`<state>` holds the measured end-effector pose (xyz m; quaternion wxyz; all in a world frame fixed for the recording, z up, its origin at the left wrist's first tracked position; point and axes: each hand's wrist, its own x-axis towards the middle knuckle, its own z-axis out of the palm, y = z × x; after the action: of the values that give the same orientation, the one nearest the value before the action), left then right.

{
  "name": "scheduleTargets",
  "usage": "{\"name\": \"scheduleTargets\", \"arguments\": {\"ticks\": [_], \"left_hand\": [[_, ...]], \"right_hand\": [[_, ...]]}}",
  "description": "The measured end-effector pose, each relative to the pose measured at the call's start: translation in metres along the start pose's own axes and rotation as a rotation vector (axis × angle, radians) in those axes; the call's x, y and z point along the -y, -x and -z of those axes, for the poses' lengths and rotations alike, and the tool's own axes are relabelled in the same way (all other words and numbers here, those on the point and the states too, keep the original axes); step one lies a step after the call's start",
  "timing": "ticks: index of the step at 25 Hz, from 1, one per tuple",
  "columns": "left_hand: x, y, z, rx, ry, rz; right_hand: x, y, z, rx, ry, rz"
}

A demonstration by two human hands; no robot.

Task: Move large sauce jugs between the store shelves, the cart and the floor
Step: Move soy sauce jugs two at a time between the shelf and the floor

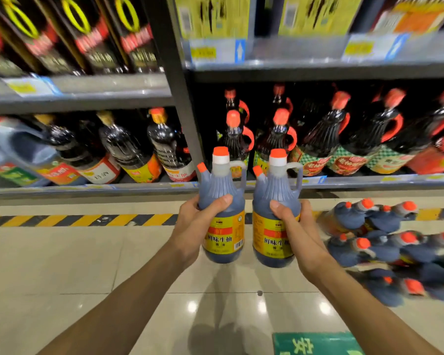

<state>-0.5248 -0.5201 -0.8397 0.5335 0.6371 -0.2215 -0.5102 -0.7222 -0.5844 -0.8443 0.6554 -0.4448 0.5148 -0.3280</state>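
Gripping one upright jug (222, 213) each — left hand (200, 226), right hand (296, 229) on the second jug (276, 216) — the person stood before the shelf (369, 181). More jugs (395, 249) lay on the floor right of it.

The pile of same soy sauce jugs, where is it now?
In the head view, the pile of jugs lies on the floor at the right, beside the right hand, below the shelf.
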Motion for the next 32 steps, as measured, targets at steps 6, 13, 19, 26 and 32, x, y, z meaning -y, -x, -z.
{"name": "scheduleTargets", "arguments": {"ticks": [6,13,19,26,32], "left_hand": [[-0.199,0.109,-0.016,-0.018,0.002,-0.071],[-0.455,0.237,-0.045,0.005,0.041,-0.208],[-0.607,0.322,-0.062,0.083,0.08,-0.324],[-0.684,0.36,-0.066,0.159,0.089,-0.366],[-0.692,0.347,-0.075,0.17,0.122,-0.346]], "right_hand": [[0.208,0.101,-0.017,0.035,0.014,0.062],[0.474,0.217,-0.032,0.075,0.047,0.212],[0.619,0.303,-0.041,0.014,0.018,0.295],[0.693,0.343,-0.055,-0.047,-0.001,0.398],[0.704,0.331,-0.053,-0.106,0.052,0.36]]}}
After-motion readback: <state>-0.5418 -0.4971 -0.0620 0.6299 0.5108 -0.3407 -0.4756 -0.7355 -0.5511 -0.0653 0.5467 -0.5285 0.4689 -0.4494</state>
